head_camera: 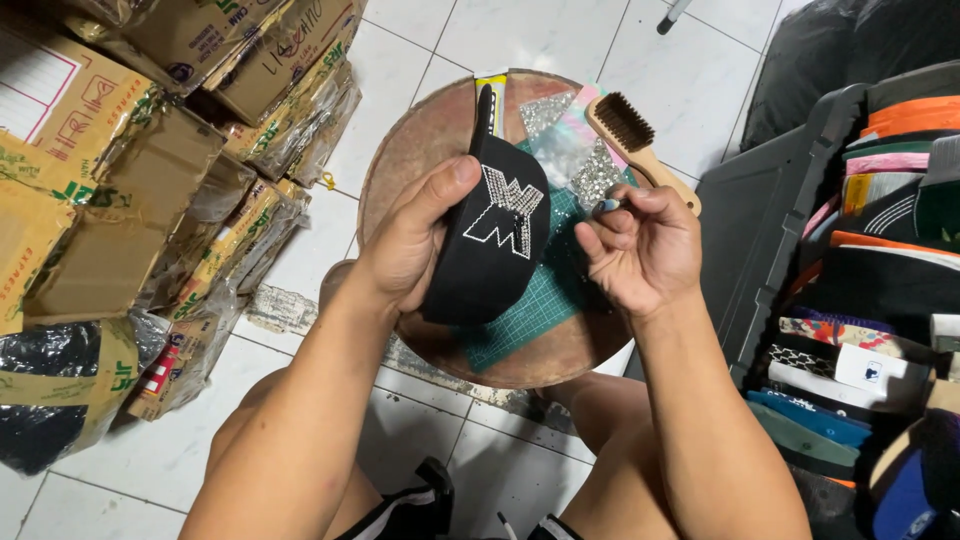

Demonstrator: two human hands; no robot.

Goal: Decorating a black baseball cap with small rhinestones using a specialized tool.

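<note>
My left hand (415, 235) grips a black cap (480, 265) with a sparkling rhinestone emblem on its front, holding it over a round wooden stool (410, 150). The thumb lies near the emblem's left edge. My right hand (640, 250) is curled beside the cap's right side and pinches a thin pen-like tool (608, 206) whose tip points toward the emblem. A green cutting mat (530, 310) lies on the stool under the cap.
A wooden brush (635, 140) and small bags of rhinestones (575, 150) lie on the stool's far side. Wrapped cardboard parcels (150, 170) pile up at left. A dark crate (790, 220) of stacked caps stands at right. White tiled floor surrounds the stool.
</note>
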